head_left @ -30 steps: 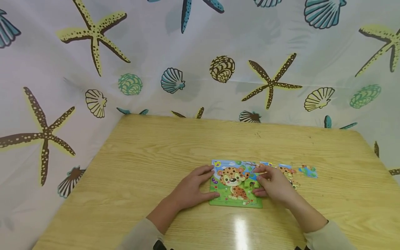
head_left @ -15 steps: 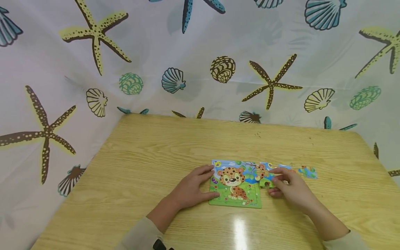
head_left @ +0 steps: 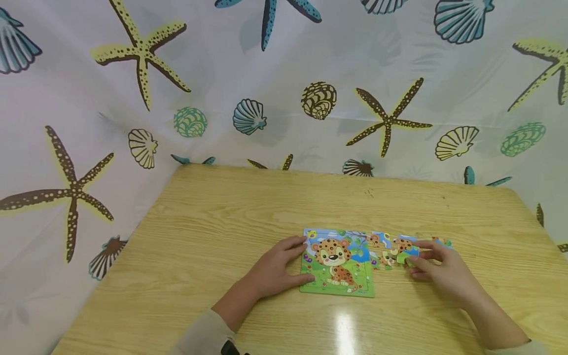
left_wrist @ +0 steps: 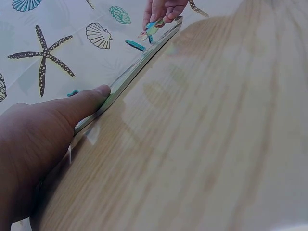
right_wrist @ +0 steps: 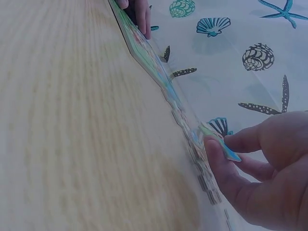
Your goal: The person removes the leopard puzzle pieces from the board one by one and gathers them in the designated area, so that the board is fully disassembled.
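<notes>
A square leopard puzzle board [head_left: 337,261] lies flat on the table. At its left side rests my left hand [head_left: 277,270], the thumb laid on the board near the lower left corner and the fingertips at the left edge. In the left wrist view the thumb [left_wrist: 89,103] touches the board's edge. My right hand [head_left: 450,278] pinches a green and blue puzzle piece [head_left: 407,255] between thumb and fingers, right of the board. That piece [right_wrist: 221,143] looks tilted and raised in the right wrist view. Under and beside it lie loose leopard pieces [head_left: 380,240], partly hidden by the hand.
Further right, another loose puzzle piece [head_left: 443,241] shows behind the right fingers. The wooden table [head_left: 230,207] ends at a white cloth [head_left: 293,138] printed with starfish and shells, which hangs behind it and at the sides.
My right hand has carried the pinched puzzle piece rightward, from over the board's right part to over the loose pieces. The left hand stays at the board's left side.
</notes>
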A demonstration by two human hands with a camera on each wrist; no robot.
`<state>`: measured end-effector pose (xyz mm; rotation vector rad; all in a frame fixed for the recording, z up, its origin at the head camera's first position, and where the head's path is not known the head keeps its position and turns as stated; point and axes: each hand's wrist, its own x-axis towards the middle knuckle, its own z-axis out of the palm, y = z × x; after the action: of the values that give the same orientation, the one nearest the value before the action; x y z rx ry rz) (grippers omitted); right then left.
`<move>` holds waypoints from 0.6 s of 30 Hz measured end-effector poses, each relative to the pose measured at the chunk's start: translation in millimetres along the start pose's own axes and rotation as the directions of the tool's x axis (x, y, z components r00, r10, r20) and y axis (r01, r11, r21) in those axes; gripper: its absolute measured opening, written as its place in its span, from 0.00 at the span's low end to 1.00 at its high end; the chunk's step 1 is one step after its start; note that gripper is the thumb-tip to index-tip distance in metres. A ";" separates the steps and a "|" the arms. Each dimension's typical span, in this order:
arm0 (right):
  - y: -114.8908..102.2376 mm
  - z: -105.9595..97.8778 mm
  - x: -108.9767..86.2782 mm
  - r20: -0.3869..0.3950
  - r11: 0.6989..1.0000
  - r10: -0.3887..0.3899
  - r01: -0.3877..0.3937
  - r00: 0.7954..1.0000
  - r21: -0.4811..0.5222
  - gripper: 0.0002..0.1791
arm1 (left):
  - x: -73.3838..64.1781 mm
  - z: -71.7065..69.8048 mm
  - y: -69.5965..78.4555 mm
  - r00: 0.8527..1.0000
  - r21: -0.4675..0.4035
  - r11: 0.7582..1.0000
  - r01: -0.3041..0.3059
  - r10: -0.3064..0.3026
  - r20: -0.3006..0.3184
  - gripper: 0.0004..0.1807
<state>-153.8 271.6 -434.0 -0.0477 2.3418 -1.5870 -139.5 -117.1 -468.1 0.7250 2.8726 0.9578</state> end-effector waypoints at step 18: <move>19.5 -37.9 -9.1 -0.091 0.991 0.040 -0.052 0.995 -0.127 0.34 | -0.3 0.5 -0.3 1.000 0.005 1.000 0.001 -0.001 0.008 0.46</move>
<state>-152.6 315.0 -436.8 0.0482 2.4916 -1.4423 -139.2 -117.1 -468.7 0.7260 2.8686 0.9461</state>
